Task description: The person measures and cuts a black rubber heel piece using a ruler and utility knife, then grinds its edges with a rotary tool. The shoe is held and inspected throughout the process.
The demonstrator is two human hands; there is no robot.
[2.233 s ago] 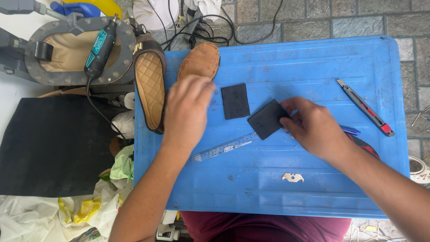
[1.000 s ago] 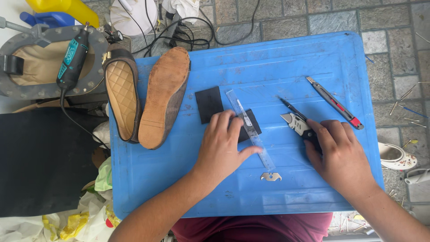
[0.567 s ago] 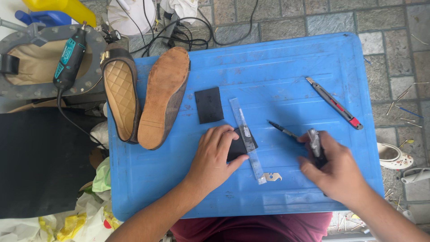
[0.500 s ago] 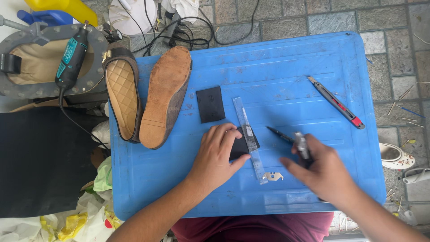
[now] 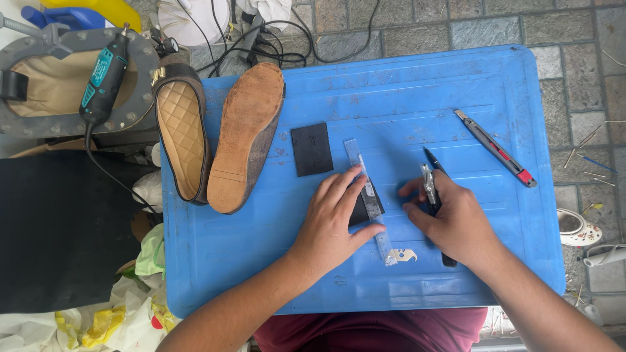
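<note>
A: Left hand (image 5: 329,221) lies flat, fingers spread, pressing a clear ruler (image 5: 369,199) down onto a small black patch (image 5: 360,207). Nothing is clasped, it only pins. The patch sits mostly under that palm; just its right edge shows beneath the ruler.

B: And the other hand?

A: Right hand (image 5: 453,218) is closed around a pen (image 5: 432,171), tip pointing up and away, just right of the ruler and apart from it. A dark handle pokes out below that fist; can't tell what it belongs to.

B: Around the grip?

A: A second black patch (image 5: 312,149) up-left of the left fingers, free on the blue board (image 5: 508,85). A small white scrap (image 5: 405,255) just below the ruler's near end. Beyond the second patch, a shoe sole-up (image 5: 244,137), with another shoe (image 5: 182,137) left of it, insole showing. A utility knife (image 5: 495,148) well off to the upper right.

B: Risks?

A: My judgement: the ruler is pinned only near its middle and lower part, so side pressure from the pen could swing the far end and skew the line. The patch is small on a slick board; if the palm eases, it may creep under the ruler.
</note>
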